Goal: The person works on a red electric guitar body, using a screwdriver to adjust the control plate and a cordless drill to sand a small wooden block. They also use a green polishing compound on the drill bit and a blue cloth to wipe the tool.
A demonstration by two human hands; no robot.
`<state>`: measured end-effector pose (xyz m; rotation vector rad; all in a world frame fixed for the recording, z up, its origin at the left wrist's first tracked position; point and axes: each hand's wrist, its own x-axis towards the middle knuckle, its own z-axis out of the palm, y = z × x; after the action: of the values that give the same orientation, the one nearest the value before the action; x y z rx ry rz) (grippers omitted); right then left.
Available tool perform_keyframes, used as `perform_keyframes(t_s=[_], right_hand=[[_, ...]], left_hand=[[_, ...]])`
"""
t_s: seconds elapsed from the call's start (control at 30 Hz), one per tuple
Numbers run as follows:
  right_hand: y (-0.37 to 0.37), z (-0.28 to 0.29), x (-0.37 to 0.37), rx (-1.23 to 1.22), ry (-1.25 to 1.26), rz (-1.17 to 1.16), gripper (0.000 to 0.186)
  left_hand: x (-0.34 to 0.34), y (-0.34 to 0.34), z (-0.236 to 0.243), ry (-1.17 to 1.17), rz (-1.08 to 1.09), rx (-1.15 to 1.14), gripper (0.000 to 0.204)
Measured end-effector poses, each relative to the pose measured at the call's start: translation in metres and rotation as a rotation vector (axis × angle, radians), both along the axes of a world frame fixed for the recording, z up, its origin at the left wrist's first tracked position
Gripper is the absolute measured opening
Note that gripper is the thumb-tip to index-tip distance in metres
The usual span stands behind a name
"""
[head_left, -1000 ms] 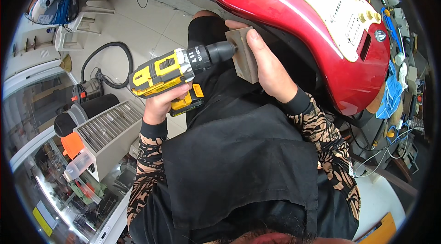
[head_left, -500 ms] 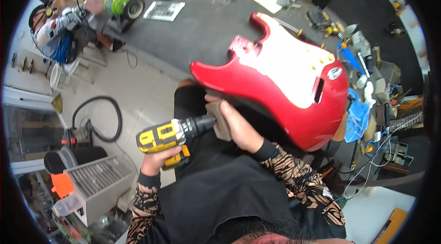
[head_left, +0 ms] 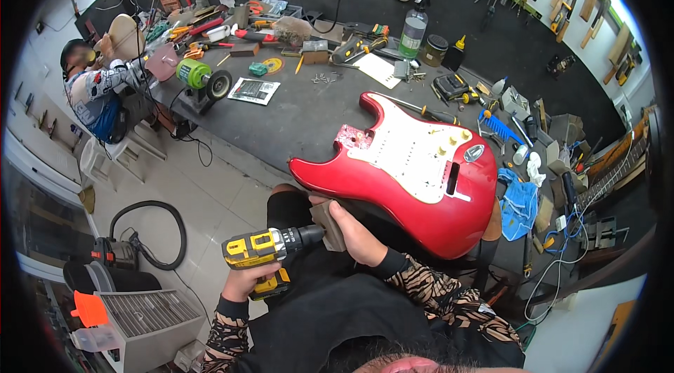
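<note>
My left hand [head_left: 241, 282] is wrapped round the grip of a yellow and black cordless drill [head_left: 254, 248], its chuck pointing right. In my right hand [head_left: 361, 238] is a small brownish block [head_left: 327, 224], thumb along its side. The drill's front end meets the block's left face or sits just beside it; whether a bit goes in is hidden. Both are held above my dark apron. Just beyond my right hand lies a red electric guitar body [head_left: 400, 213] with a white pickguard [head_left: 393, 152], flat on the bench and jutting over its near edge.
On the dark bench [head_left: 281, 124] are a green bench grinder [head_left: 193, 75], a white packet [head_left: 254, 91], loose screws [head_left: 323, 79], a spray bottle [head_left: 413, 30] and a blue cloth [head_left: 518, 203]. Far left, another person [head_left: 98, 89] sits working. A vacuum hose [head_left: 184, 232] curls on the floor.
The view has tipped up, bringing the back wall and its hanging tools into sight. The guitar body now sits lower and further left in the picture. Both hands keep their holds.
</note>
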<state>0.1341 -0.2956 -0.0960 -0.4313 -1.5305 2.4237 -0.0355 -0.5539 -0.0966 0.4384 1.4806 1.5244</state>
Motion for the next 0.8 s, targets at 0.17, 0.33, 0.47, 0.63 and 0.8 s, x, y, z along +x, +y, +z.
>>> perform_keyframes(t_s=[0.17, 0.33, 0.47, 0.63, 0.8], right_hand=[[-0.002, 0.005, 0.004, -0.013, -0.017, 0.029, 0.066], [-0.005, 0.005, 0.006, -0.021, -0.011, 0.024, 0.065], [-0.002, 0.002, 0.003, 0.016, 0.029, 0.007, 0.064], [0.001, 0.002, 0.002, -0.027, 0.032, 0.002, 0.063], [-0.002, 0.009, 0.003, -0.059, 0.021, 0.009, 0.064]], left_hand=[[0.002, -0.005, -0.001, -0.007, 0.012, 0.028, 0.034], [0.003, -0.003, 0.007, -0.014, 0.011, 0.035, 0.031], [0.004, -0.001, 0.009, -0.006, -0.012, 0.040, 0.030], [-0.004, 0.003, 0.005, -0.027, -0.025, 0.054, 0.032], [-0.002, 0.005, 0.017, -0.031, -0.014, 0.053, 0.029]])
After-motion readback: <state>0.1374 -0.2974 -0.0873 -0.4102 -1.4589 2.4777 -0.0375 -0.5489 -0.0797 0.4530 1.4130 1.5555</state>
